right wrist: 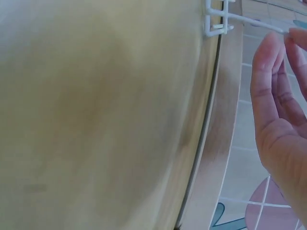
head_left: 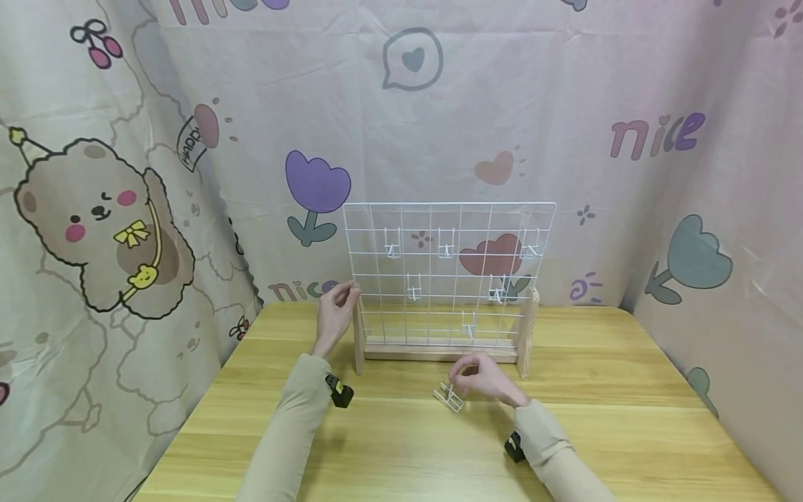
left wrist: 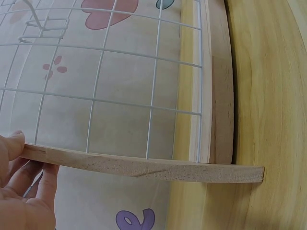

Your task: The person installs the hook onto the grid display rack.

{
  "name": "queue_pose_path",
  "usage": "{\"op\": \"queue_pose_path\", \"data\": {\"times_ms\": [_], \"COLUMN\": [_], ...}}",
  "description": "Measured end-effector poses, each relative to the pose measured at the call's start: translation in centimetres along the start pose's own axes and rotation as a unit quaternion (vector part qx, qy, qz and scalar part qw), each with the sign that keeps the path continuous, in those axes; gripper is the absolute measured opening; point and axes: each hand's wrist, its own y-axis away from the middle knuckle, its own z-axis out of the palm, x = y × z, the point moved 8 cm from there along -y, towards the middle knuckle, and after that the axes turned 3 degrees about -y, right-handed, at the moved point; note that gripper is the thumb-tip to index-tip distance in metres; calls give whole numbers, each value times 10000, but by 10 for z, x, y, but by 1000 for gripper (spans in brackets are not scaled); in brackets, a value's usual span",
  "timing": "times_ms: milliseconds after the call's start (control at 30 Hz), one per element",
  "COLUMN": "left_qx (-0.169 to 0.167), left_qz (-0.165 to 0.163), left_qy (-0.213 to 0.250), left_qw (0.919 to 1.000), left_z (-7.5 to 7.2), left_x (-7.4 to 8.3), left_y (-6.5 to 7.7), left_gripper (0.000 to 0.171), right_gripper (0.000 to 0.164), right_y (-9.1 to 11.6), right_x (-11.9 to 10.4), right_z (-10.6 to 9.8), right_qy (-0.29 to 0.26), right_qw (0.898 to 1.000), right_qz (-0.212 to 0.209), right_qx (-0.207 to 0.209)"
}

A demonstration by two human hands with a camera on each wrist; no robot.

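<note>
A white wire grid panel (head_left: 433, 265) stands upright in a wooden base (head_left: 439, 352) on the table. My left hand (head_left: 335, 314) holds the upper end of the left wooden side post (left wrist: 120, 165), thumb on one side and fingers on the other in the left wrist view. Just in front of the base, my right hand (head_left: 483, 378) pinches the prong of a white wire hook (head_left: 449, 397) between thumb and fingertips. The hook's rectangular back (right wrist: 218, 21) points away from the fingers in the right wrist view. Whether it touches the table, I cannot tell.
Several white hooks hang on the grid, among them an upper middle hook (head_left: 446, 249) and a lowest hook (head_left: 468, 326). The right wooden post (head_left: 528, 335) rises near my right hand. A patterned curtain (head_left: 414, 125) hangs behind the wooden table (head_left: 596, 390).
</note>
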Motion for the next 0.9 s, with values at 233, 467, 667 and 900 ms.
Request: {"op": "queue_pose_path", "data": {"times_ms": [233,467,667,900], "left_qx": [10,10,16,-15], "left_qz": [32,20,66,32], "left_qy": [-38,21,-10,12], "left_qw": [10000,10000,10000,10000], "left_z": [-1,-1,-1,0], "left_x": [0,1,2,2], "left_y": [0,0,0,0], "left_gripper": [36,35,34,35], "right_gripper": [35,42,40,35], "right_y": [1,-4,-9,-10], "right_x": [8,16,19,21], "right_z": [9,17,18,17], "right_qy": [-95,-124,-5,-66], "right_qw": [9974,9946,9957,9955], "right_qz": [366,574,429,589], "right_qx": [-608,-855,-824,-733]}}
